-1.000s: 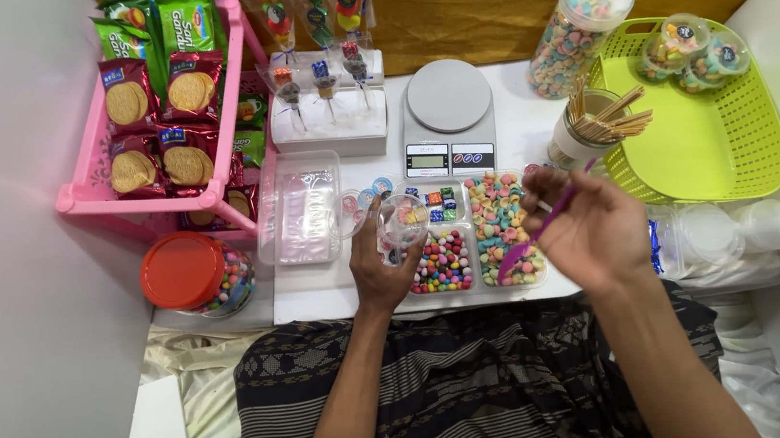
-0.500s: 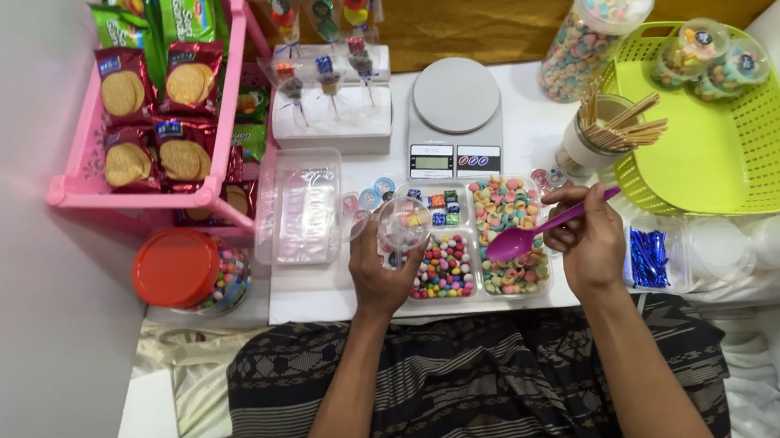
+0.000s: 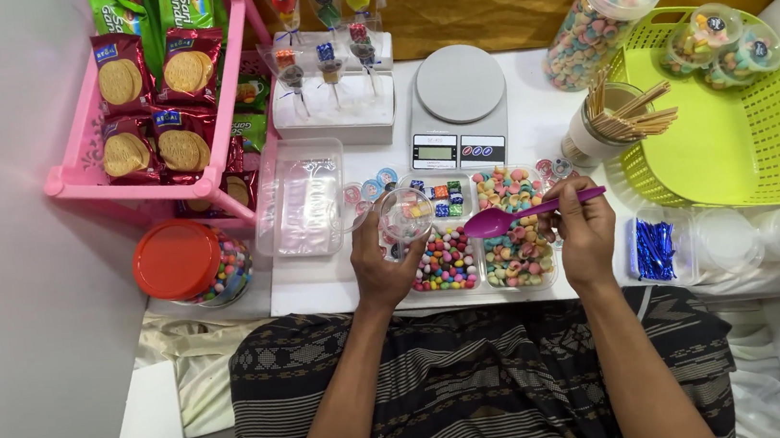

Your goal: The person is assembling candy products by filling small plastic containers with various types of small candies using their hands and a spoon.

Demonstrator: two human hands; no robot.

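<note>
I hold the clear cup (image 3: 403,216) clamped in my left hand (image 3: 378,267); my right hand (image 3: 585,232) pinches the purple spoon (image 3: 525,213) above the sweets tray (image 3: 486,288). Risk: tilting either may spill sweets.

I count one kitchen scale (image 3: 461,105) at twelve o'clock. One pink rack (image 3: 76,175) at ten o'clock. One red-lidded jar (image 3: 184,263) at nine, one tall candy jar (image 3: 603,21) at one o'clock. One green basket (image 3: 738,134) at two o'clock holds three small filled cups (image 3: 724,44). One purple spoon (image 3: 529,212), one clear cup (image 3: 404,216), centre. One cup of wooden sticks (image 3: 619,118).
</note>
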